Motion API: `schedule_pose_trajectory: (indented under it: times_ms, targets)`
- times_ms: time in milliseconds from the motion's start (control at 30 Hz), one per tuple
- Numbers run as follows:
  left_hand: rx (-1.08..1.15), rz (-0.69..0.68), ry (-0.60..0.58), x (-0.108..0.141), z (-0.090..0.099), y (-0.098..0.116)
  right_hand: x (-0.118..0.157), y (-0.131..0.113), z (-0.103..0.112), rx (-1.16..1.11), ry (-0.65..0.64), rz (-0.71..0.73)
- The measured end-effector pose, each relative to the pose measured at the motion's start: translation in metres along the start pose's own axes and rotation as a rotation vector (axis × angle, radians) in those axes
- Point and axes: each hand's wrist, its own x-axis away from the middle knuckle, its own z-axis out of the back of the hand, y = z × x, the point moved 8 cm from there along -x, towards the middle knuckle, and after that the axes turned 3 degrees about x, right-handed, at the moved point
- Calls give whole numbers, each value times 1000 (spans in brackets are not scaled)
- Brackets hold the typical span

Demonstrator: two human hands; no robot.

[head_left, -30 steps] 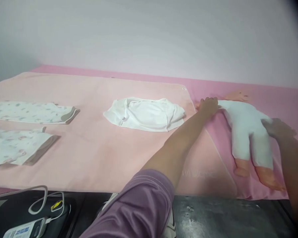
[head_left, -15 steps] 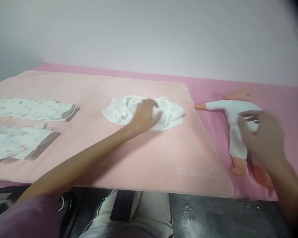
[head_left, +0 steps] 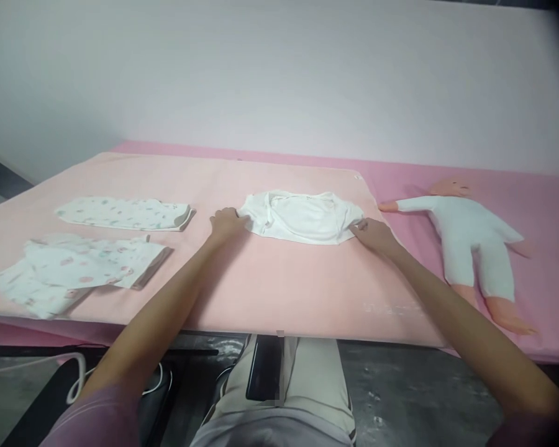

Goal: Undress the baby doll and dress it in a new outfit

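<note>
A small white baby shirt (head_left: 302,217) lies spread on the peach mat (head_left: 279,285), its neckline toward the far side. At its left end, my left hand (head_left: 228,222) grips the edge of a sleeve with closed fingers. My right hand (head_left: 371,234) pinches the opposite end of the shirt between thumb and fingers. To the right lies a baby doll (head_left: 475,230) in a white body suit, on its back on the pink cover (head_left: 549,261), apart from both hands.
Left on the mat are folded printed baby clothes (head_left: 121,214) and a looser pile of printed garments (head_left: 88,264). A black phone (head_left: 264,366) rests on my lap. Behind the table rises a pale wall (head_left: 279,74). A white cable (head_left: 77,379) hangs at the lower left.
My right hand has come from beside the doll to the shirt's right end. My left hand has shifted from the shirt's middle to its left end. The shirt now lies flatter; the view has shifted.
</note>
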Motion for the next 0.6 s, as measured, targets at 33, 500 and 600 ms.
schedule_pose_trajectory:
  times_ms: [33, 500, 600]
  targets:
    - [66, -20, 21, -2, 1, 5, -2, -6, 1, -33, -14, -29]
    - [249, -859, -176, 25, 6, 77, 35, -124, 0, -157, -65, 748]
    - [117, -707, -64, -24, 8, 68, -16, -95, 13, -93, 92, 522]
